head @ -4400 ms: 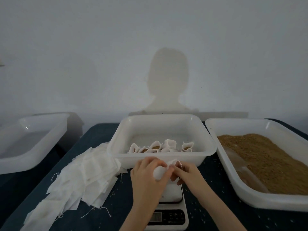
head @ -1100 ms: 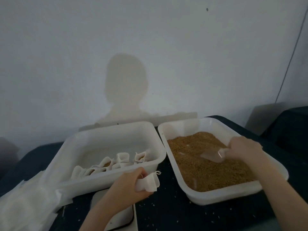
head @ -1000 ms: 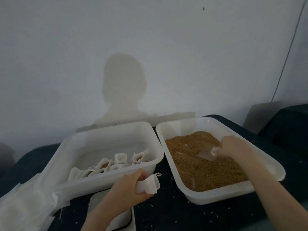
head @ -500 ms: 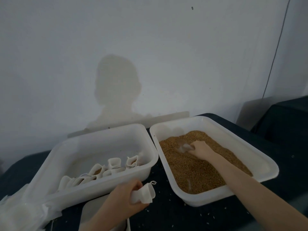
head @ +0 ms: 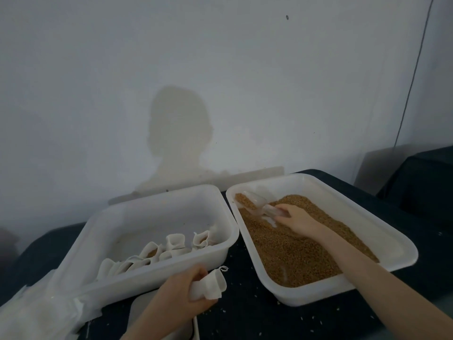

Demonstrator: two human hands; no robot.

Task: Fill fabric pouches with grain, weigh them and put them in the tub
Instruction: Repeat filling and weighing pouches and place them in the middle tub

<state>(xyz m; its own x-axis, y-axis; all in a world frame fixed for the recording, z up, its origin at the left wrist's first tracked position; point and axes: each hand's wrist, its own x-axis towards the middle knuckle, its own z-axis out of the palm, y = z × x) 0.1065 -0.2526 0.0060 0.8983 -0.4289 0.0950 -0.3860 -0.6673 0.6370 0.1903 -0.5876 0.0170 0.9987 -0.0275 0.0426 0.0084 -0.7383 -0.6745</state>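
Note:
My left hand (head: 176, 298) grips a small white fabric pouch (head: 210, 285), its mouth turned to the right, just in front of the middle tub (head: 221, 253). Several filled pouches (head: 171, 249) stand along that tub's near wall. My right hand (head: 296, 218) holds the handle of a clear plastic scoop (head: 255, 204) in the right tub (head: 402, 244) of brown grain (head: 294, 251). The scoop's bowl holds grain and sits at the tub's far left corner. A white scale (head: 139, 312) lies partly hidden under my left arm.
A heap of flat white pouches (head: 36, 312) lies at the lower left, beside the middle tub. Loose grains dot the dark tabletop (head: 247, 315). A grey wall rises right behind the tubs, and a dark object (head: 426, 177) stands at the far right.
My right hand has pushed the scoop through the grain to the tub's far left corner, and it now holds grain. My left hand keeps the pouch in about the same place.

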